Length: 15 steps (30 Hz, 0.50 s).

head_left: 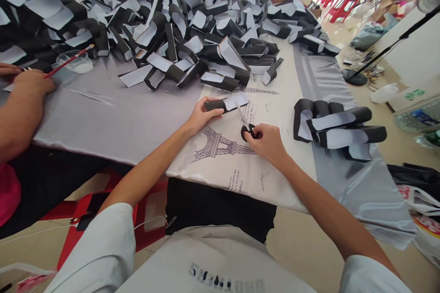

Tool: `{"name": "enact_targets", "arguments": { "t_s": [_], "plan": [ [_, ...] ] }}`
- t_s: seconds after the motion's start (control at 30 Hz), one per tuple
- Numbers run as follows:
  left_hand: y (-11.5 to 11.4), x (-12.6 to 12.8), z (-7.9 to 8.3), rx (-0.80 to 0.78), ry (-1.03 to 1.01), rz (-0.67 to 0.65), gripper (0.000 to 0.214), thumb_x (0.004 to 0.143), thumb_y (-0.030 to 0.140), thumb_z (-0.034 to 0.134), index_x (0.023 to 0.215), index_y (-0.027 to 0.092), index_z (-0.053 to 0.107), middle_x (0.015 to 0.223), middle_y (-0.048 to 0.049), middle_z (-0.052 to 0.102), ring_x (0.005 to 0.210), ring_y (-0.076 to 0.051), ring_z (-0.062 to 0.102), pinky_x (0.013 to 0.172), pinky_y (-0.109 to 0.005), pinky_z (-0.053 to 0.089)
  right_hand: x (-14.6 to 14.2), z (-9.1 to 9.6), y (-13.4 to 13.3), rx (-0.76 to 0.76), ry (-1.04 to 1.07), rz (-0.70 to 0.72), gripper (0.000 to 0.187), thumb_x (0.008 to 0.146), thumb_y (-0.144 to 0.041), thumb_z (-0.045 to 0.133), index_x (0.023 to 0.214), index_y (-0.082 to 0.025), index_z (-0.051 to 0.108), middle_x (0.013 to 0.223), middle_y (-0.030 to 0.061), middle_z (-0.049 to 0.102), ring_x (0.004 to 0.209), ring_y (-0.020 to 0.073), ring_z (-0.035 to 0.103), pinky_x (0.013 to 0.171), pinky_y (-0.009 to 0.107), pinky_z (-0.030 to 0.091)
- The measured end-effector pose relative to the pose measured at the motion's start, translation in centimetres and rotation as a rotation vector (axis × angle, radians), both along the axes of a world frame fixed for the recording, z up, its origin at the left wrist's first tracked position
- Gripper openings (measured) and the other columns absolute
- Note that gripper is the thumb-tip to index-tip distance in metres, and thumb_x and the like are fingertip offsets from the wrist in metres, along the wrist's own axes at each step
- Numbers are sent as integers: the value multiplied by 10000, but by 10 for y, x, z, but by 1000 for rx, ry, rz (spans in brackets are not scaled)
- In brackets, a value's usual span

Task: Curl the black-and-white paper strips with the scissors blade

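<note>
My left hand (200,114) is closed on a folded black and white paper piece (225,103), holding it flat on the cloth with the Eiffel Tower print (220,146). My right hand (264,141) grips the black handles of a pair of scissors (244,123). The scissor blades point up and left and lie over the white part of the paper piece. Both hands rest on the table, close together.
A big heap of folded black and white paper pieces (178,23) covers the far table. A smaller stack (337,130) lies to my right. A person's arm (20,100) at left holds a red brush (68,62) near a cup (74,60). Two people sit at the far end.
</note>
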<state>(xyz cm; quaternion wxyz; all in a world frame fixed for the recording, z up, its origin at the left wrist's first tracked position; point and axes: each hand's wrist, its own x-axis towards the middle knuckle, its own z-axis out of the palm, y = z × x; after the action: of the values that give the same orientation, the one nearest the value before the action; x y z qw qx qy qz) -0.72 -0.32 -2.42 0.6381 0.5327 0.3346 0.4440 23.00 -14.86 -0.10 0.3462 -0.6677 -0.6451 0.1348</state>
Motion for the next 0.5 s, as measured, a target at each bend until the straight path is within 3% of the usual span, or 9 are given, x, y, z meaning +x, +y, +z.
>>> {"name": "enact_targets", "arguments": {
  "t_s": [0.17, 0.5],
  "plan": [
    [0, 1, -1, 3, -4, 5, 610, 680, 390, 1050, 1164, 215, 722, 1147, -57, 761, 1039, -219, 765, 907, -390, 698, -6, -2, -2, -29, -7, 33, 504, 830, -394, 741, 576, -265, 324, 565, -30, 434, 581, 141, 366, 620, 346, 321],
    [-1, 1, 1, -2, -3, 8, 588, 686, 376, 1048, 1156, 216, 732, 1141, -64, 763, 1034, -223, 767, 897, -387, 698, 0, -4, 2, -12, -9, 6, 485, 897, -383, 677, 573, -264, 337, 550, -32, 397, 578, 151, 334, 624, 359, 311]
  ]
}}
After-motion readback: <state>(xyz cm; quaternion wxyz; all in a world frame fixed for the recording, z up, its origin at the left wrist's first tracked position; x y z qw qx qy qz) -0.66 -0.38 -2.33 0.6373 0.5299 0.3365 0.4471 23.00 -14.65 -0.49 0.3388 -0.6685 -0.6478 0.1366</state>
